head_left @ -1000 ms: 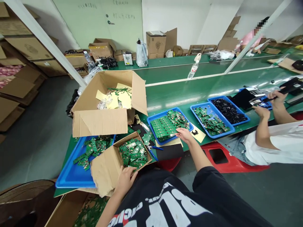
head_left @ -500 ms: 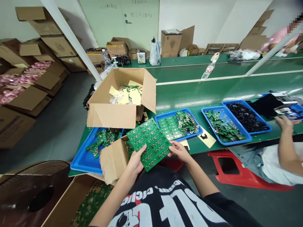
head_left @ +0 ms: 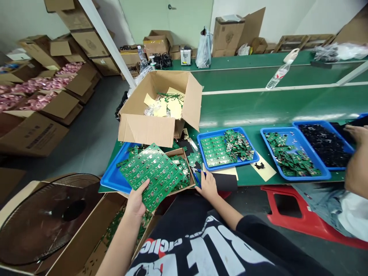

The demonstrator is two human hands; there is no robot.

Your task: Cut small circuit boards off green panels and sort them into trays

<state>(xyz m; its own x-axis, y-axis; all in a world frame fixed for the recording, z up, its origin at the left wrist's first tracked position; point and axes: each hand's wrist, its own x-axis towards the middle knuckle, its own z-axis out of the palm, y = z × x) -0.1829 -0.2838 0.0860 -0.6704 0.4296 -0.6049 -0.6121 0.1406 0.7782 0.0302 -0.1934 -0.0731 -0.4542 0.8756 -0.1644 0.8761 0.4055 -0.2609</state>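
My left hand (head_left: 137,201) grips the lower edge of a green circuit board panel (head_left: 152,174), thumb on top. The panel is tilted and hangs over a blue tray (head_left: 110,178) and a small open carton (head_left: 192,179) of green boards, hiding parts of both. At the bench's front edge, my right hand (head_left: 209,186) has its fingers closed around the handles of blue-handled pliers (head_left: 196,177). Their dark jaws point away from me. Beside that hand lies a dark sheet (head_left: 227,182). Just behind it, another blue tray (head_left: 207,167) holds a board panel and a pile of small boards.
A large open cardboard box (head_left: 146,130) stands at the back left of the green bench. Farther right are a blue tray of small boards (head_left: 299,178) and a tray of black parts (head_left: 322,147), near a co-worker's arm (head_left: 356,168). A fan (head_left: 71,211) stands at lower left.
The panel has moved left and is now in my left hand alone. My right hand has let go of it and holds the pliers. The small carton's flap no longer stands up in front.
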